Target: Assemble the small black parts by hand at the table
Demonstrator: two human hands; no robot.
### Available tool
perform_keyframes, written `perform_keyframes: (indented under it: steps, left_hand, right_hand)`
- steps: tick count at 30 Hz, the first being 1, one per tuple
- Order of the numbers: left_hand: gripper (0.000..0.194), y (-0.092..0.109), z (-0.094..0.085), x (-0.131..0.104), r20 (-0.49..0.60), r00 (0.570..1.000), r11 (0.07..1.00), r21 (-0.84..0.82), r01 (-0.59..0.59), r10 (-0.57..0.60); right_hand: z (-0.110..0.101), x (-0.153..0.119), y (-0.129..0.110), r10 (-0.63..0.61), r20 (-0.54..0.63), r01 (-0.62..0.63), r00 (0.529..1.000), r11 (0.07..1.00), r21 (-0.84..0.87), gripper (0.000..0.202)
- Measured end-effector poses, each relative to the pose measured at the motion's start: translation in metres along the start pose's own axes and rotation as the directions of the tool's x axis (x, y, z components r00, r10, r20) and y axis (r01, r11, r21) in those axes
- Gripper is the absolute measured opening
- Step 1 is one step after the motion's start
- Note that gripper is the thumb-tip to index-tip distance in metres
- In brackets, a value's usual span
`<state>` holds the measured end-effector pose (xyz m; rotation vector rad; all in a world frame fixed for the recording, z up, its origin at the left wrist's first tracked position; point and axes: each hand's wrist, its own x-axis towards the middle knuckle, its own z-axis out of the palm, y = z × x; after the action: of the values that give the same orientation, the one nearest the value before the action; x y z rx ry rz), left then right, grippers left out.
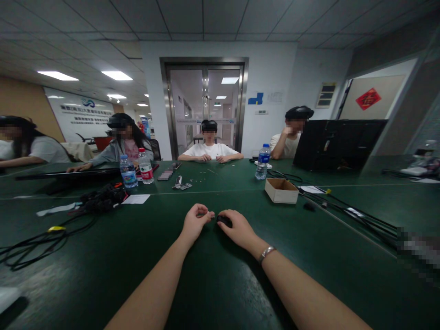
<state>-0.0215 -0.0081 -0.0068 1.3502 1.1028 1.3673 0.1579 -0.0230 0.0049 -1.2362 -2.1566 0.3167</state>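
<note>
Worktop [213, 284], dark green, beneath both forearms; surface in sound use as a rest for the hands at centre of the frame. Found in the grasp of the right hand [237, 225]: small black object [224, 221], rounded, low against the worktop, just right of centre. Fingers curled over the top and side, presumably for steadiness against the surface; underside hidden. Noted for the left hand [193, 223]: thumb and fingertips drawn together beside the black object, without visible contact with it; cannot tell whether anything small is pinched there. Close spacing of both hands consistent with fine handling in easy view, as a judgement only. Silver bracelet [267, 254] on right wrist, well back from the fingers. Logged beyond, at upper centre: small metallic pieces [185, 186] in a loose cluster, apart from both hands, perhaps for easy reach from either side. Right of centre: open box [280, 195], upright, possibly for containment of loose items; contents not visible. Just behind it, bottle [261, 166], upright and capped, with low risk of spillage. At left, white paper [136, 199] beside dark bundled gear [105, 198]; at right, black cables [367, 220] laid lengthwise, clear of the hands. Across the worktop, person [211, 149] with both forearms near the far edge.
</note>
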Motion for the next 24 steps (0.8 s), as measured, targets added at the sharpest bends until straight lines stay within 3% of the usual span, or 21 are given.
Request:
perform_keyframes:
  steps: [6, 24]
  left_hand:
    - [0.041, 0.0000, 0.0002, -0.0012, 0.067, 0.998, 0.998, 0.065, -0.023, 0.018]
    - [0.028, 0.0054, 0.0024, -0.0026, 0.068, 0.997, 0.976, 0.210, -0.051, 0.038]
  right_hand:
    - [0.0003, 0.0002, -0.0017, -0.011, 0.004, 0.011, 1.000, 1.000, -0.002, 0.023]
    - [-0.0002, -0.0014, -0.0054, -0.047, 0.018, 0.048, 0.999, 0.999, -0.010, 0.021]
